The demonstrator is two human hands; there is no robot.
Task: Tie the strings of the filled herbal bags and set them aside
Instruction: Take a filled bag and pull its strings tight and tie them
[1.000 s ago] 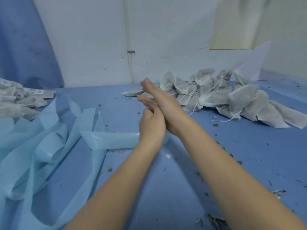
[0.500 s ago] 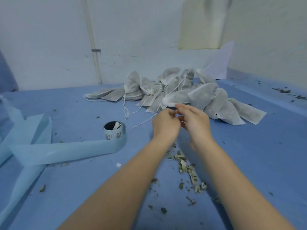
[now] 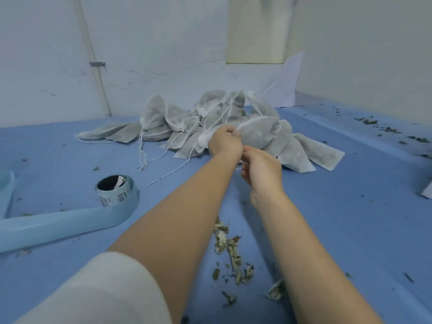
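Note:
A heap of grey-white herbal bags [image 3: 177, 123] with loose white strings lies on the blue table [image 3: 350, 206] near the back wall. My left hand [image 3: 224, 142] pinches the mouth of one filled bag [image 3: 257, 133] at the front of the heap, lifting it a little. Just below and to the right, my right hand [image 3: 263, 170] has its fingers curled round that bag's thin string. A long string [image 3: 168, 174] trails from the heap toward the left front.
A label roll [image 3: 114, 189] with a long pale blue backing strip [image 3: 58, 226] lies at the left. Spilled dried herbs [image 3: 228, 249] are scattered between my forearms, with more crumbs along the right ledge [image 3: 383, 127]. A white pipe [image 3: 95, 73] runs up the wall.
The view swung right from the blue strips to the bag heap. My hands left their pressed-together pose, reached the heap, and now hold a bag and its string.

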